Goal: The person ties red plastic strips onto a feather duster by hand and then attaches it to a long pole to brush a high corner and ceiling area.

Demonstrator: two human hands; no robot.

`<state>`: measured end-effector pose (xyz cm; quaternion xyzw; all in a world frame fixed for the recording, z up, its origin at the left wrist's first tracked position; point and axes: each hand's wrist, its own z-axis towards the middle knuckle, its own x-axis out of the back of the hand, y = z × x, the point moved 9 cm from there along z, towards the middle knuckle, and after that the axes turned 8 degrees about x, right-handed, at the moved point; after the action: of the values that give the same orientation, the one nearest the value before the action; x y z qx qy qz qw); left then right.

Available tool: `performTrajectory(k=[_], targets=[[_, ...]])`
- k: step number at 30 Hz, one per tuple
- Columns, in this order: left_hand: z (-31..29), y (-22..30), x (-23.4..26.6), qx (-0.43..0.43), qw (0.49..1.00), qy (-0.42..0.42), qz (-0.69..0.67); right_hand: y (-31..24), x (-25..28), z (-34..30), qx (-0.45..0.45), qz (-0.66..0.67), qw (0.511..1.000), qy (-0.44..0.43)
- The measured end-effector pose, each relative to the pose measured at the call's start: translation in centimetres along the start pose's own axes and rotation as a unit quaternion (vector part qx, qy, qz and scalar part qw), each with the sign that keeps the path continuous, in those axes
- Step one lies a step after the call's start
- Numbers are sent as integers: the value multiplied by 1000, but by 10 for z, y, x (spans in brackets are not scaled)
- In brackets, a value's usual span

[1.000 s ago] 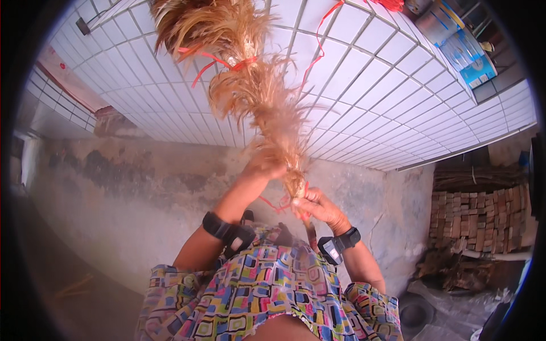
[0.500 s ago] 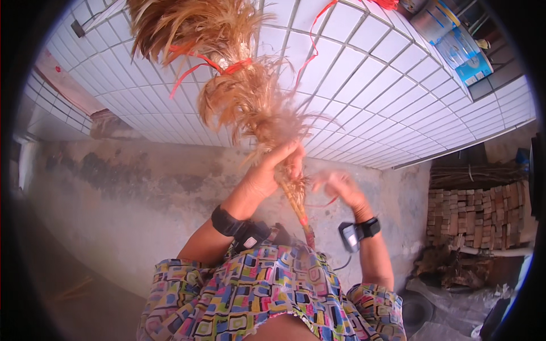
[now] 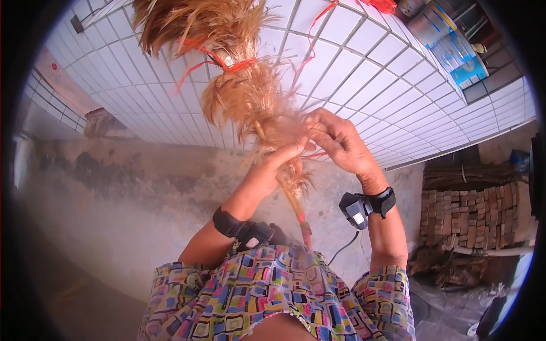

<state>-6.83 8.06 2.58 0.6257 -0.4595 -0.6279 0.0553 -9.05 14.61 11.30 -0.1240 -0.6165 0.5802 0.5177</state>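
A brown feather duster (image 3: 236, 91) slants across the middle over the tiled surface, its feathers bushiest at the top. Red ribbon (image 3: 242, 65) ties the upper feathers. Lower down, my left hand (image 3: 266, 173) is wrapped round the duster's shaft, with the bare stick (image 3: 297, 209) running below it toward my shirt. My right hand (image 3: 341, 142) is closed in a pinch beside the feathers, just above my left fingers; what lies between its fingertips is blurred. A short red strand (image 3: 318, 154) shows under that hand.
White tiles (image 3: 364, 74) cover the surface ahead, where a thin red string (image 3: 313, 42) hangs. Clear and blue containers (image 3: 455, 51) stand at the upper right. Stacked bricks (image 3: 469, 219) are at the right, above crumpled plastic sheeting (image 3: 455, 307). A device (image 3: 355, 209) with a cable is strapped to my right wrist.
My right hand has moved up and left from beside the stick to the feathers by my left hand, its fingers closing. My left hand keeps its grip, and the duster has barely shifted.
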Motion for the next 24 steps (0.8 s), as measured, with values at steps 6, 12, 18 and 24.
performTrajectory(k=[6,12,18,24], targets=[[2,-9,23,44,997,69,5,-9,12,-7,-28,-15,999,33],[12,-2,16,-28,998,19,48,-29,16,-9,-24,17,998,57],[17,-7,32,-77,993,81,-40,-81,-28,5,68,-113,990,-44],[18,14,-4,-115,955,136,238,-130,-120,14,348,-225,910,14]])
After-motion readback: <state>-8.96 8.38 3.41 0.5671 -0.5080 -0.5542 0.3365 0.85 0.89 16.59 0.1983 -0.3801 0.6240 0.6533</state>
